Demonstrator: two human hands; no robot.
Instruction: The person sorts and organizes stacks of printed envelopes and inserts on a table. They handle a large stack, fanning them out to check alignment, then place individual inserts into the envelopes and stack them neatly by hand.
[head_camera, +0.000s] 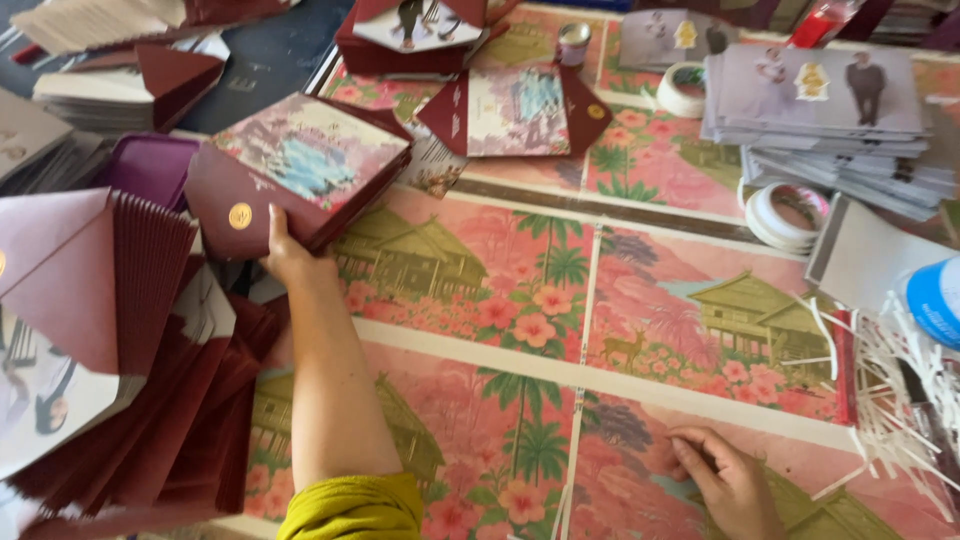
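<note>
Two bare hands are at work on a flowered mat (560, 330) printed with palms, houses and pink blossoms. Left hand (287, 255) reaches to the mat's far left edge and grips a stack of maroon cards (290, 170) by its near corner — thumb on top beside a gold seal (240, 215), the other fingers hidden under the stack, so clamped on it as far as can be seen. Stack lies tilted, its top card showing a pale blue and pink picture. Right hand (725, 480) rests on the mat's near edge, fingers bent and close together, tips pressed to the mat, holding nothing.

Left of the mat, a fan of maroon envelopes (150, 330) spreads out. At the mat's far edge lies an open card (515, 110) with flaps out. Toward the mat's right side sit a pile of grey cards (830, 120), two tape rolls (785, 215) and, nearer, loose white paper strips (890, 390).
</note>
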